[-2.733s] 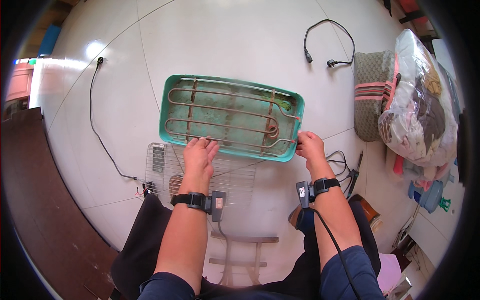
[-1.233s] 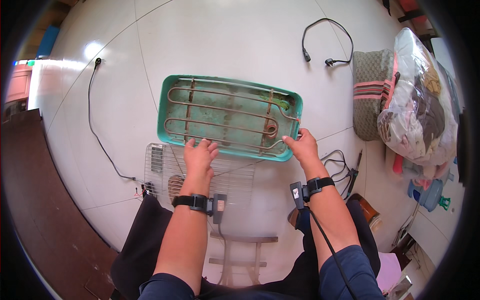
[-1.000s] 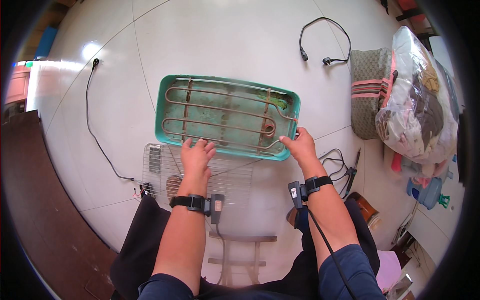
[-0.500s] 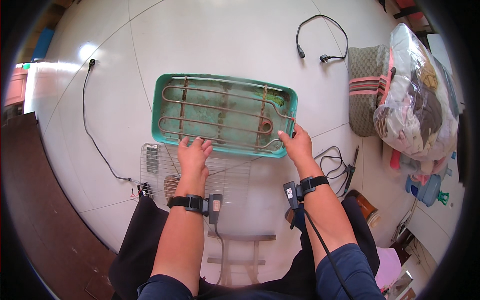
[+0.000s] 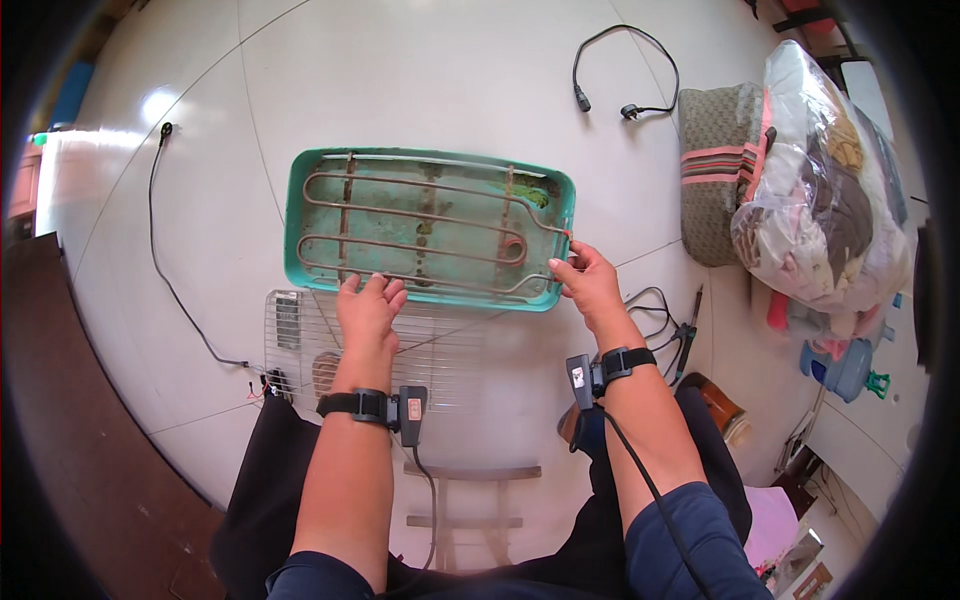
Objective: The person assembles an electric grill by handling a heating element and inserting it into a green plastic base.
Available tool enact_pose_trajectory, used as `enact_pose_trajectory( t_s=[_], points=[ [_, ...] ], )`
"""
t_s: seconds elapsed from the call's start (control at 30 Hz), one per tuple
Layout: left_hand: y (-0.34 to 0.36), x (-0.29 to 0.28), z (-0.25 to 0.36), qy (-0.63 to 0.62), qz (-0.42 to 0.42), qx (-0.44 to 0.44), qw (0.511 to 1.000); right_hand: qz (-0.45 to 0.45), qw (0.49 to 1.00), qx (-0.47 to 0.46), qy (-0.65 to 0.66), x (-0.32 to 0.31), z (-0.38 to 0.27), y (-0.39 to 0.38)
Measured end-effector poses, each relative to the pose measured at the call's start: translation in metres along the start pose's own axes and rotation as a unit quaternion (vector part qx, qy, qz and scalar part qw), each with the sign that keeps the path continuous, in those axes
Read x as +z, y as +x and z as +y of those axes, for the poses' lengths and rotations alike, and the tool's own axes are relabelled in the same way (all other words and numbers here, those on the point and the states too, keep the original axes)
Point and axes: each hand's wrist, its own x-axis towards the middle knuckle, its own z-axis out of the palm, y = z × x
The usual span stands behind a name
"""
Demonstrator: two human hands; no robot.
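Observation:
A green rectangular metal tray [image 5: 430, 172], stained inside, lies in front of me. Within it runs a bent tubular heating element [image 5: 405, 213], lying across rusty crossbars. My right hand [image 5: 595, 285] pinches the tray's right end wall, thumb on the inside and fingers outside, beside the element's ends. At the near long side, my left hand [image 5: 370, 312] has its fingers apart, their tips over the rim close to the element's lowest run. Whether they press on the rim or the tube is unclear. A wire grill rack [image 5: 440, 350] lies on the floor, partly under my left forearm.
Left on the floor runs a black cord [image 5: 165, 247]; another power cord [image 5: 677, 75] lies far right. A soldering iron-like tool [image 5: 687, 340] with its cable is right of my hand. Beyond sit a patterned cushion [image 5: 715, 215] and a clear bag of fabrics [image 5: 835, 190].
The whole view has shifted slightly, so everything appears a little further left. Both hands keep their places at the tray.

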Motion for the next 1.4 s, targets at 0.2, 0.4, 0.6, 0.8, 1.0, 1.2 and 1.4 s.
enact_pose_trajectory(
  t_s=[0.2, 0.4, 0.6, 0.8, 1.0, 1.2, 1.4],
  points=[
    [0.003, 0.001, 0.000, 0.008, -0.006, -0.008, 1.000, 0.090, 0.981, -0.094, -0.146, 0.001, 0.011, 0.006],
    [0.007, -0.003, -0.001, -0.008, -0.014, -0.012, 1.000, 0.180, 0.943, -0.125, -0.249, 0.022, -0.009, -0.004],
    [0.007, -0.003, 0.000, -0.014, -0.024, -0.010, 1.000, 0.183, 0.937, -0.132, -0.266, 0.029, -0.015, 0.000],
    [0.016, -0.008, -0.004, -0.013, -0.037, -0.007, 0.999, 0.184, 0.929, -0.132, -0.291, 0.031, -0.016, 0.006],
    [0.017, -0.010, -0.004, -0.012, -0.037, -0.006, 0.999, 0.181, 0.927, -0.109, -0.309, 0.035, -0.015, 0.009],
    [0.012, -0.004, -0.003, 0.000, -0.009, 0.004, 1.000, 0.174, 0.922, -0.104, -0.329, 0.033, -0.017, 0.011],
    [0.012, -0.006, -0.003, -0.003, 0.005, 0.010, 1.000, 0.166, 0.923, -0.096, -0.333, 0.035, -0.023, 0.008]
  ],
)
